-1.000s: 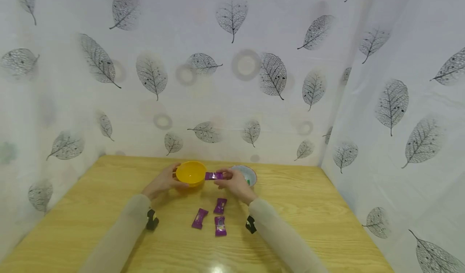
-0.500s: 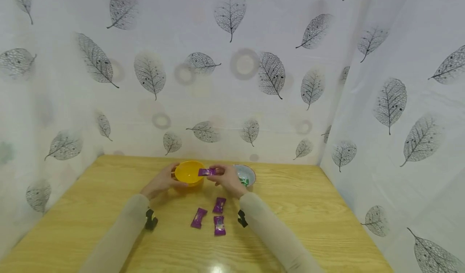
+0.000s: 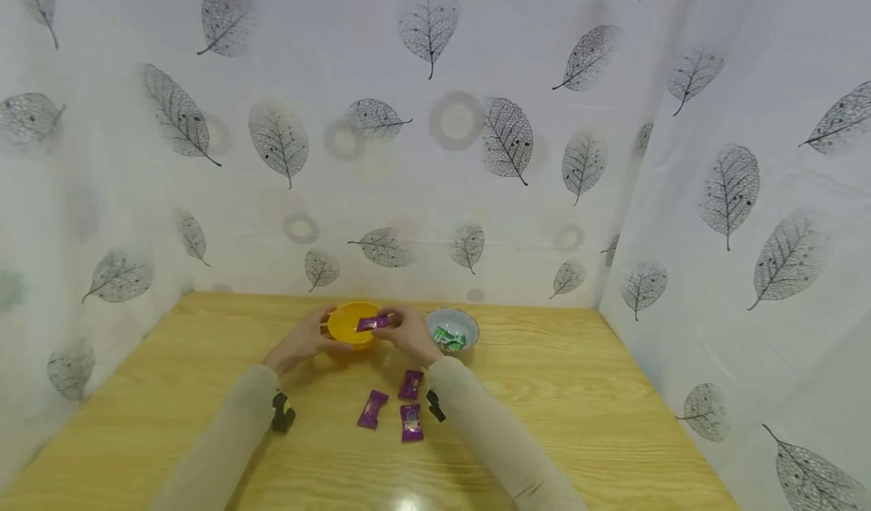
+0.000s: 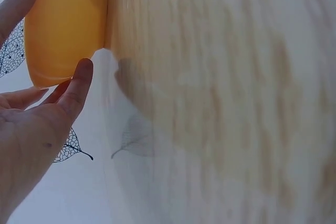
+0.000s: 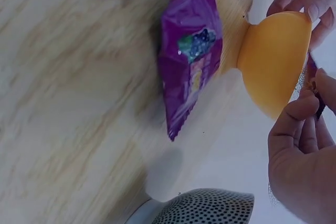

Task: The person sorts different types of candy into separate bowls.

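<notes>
Since the earlier frames, the purple candy packet [image 3: 373,322] has been carried leftward from the gap between the two bowls to a position over the mouth of the yellow bowl [image 3: 348,323], and the right hand [image 3: 408,335] has shifted left with it, uncovering green-wrapped sweets in the patterned bowl [image 3: 453,329]. The packet is pinched between the right thumb and fingertips. The yellow bowl is steadied at its left side by the left hand [image 3: 302,341], whose fingers are curved around the bowl's wall. Three further purple packets [image 3: 410,384] lie on the wooden table [image 3: 612,405], nearer the person. Judged risk: the packet sits close to the bowl's right rim, so a release from this position could leave it caught on the edge or dropped onto the table.
</notes>
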Motion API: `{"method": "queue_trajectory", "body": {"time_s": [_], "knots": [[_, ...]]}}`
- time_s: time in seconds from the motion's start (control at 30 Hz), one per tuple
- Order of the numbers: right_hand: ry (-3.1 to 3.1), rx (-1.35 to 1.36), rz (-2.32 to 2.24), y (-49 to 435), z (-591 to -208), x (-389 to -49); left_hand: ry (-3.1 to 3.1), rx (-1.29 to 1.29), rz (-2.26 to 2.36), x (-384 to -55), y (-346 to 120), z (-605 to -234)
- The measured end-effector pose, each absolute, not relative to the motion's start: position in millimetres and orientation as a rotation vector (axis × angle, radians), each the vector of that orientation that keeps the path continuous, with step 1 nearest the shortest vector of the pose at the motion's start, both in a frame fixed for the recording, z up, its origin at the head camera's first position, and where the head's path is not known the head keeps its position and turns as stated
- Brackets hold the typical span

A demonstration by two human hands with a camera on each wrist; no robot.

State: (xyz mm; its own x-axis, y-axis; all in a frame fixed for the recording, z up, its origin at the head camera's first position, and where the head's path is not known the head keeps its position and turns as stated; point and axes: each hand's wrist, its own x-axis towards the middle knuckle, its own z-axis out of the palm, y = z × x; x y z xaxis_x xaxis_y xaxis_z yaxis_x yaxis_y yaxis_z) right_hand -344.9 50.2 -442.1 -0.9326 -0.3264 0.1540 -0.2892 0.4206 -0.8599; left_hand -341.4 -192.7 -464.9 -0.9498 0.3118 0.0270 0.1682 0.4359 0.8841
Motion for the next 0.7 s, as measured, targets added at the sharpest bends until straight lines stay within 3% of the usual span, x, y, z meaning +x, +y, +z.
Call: {"method": "queue_trajectory", "body": {"time_s": [0.7], "knots": [[2.444, -0.74, -1.402, 82.5, -443.6, -319.9, 2.521, 0.416, 1.509, -338.0, -198.1, -460.2]]}}
